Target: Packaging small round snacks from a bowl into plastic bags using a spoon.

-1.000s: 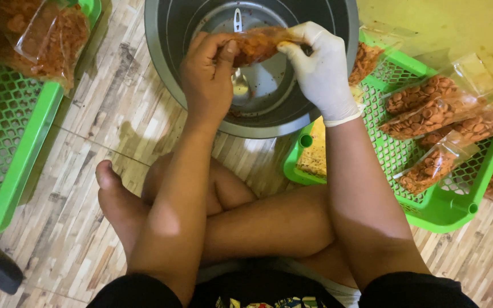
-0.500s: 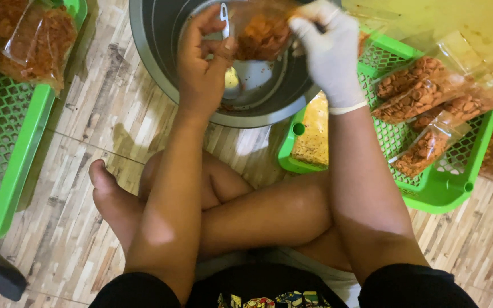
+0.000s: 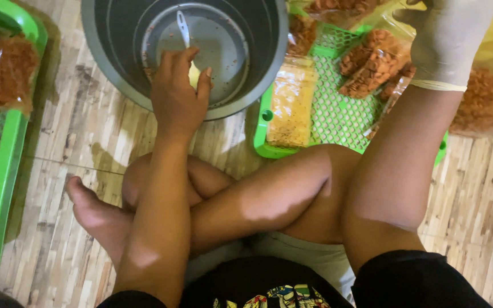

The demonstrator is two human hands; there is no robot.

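We are seated cross-legged on a wood-patterned floor [image 3: 58,137], looking down at a large grey metal basin [image 3: 115,74] at twelve o'clock. Our bare left hand [image 3: 179,100] rests on the basin's near rim, its fingers [image 3: 186,60] held together and curled down over a small pale yellow object, most of which is hidden; we cannot tell whether they actually pinch it. A white plastic spoon [image 3: 182,27] lies inside the basin just beyond the fingertips, with reddish crumbs around the basin bottom. Our right hand [image 3: 449,43], in a white glove, sits at two o'clock over the green mesh tray [image 3: 329,117]; it touches a clear bag of orange-brown snack [image 3: 343,10] at the top edge, but its fingers are cut off by the frame, so we cannot tell how they are set. The tray carries a sealed bag of yellowish crumbs [image 3: 291,102] and packets of reddish-brown chips [image 3: 375,65]. A second green tray [image 3: 1,171] at nine o'clock holds another red-brown packet [image 3: 4,74]. Risks noted, in our judgement: the bag at the top edge looks unsupported and could spill if the gloved grip is partial; the bare hand inside the basin may contaminate food; the near knee crowds the tray edge and could tip it.
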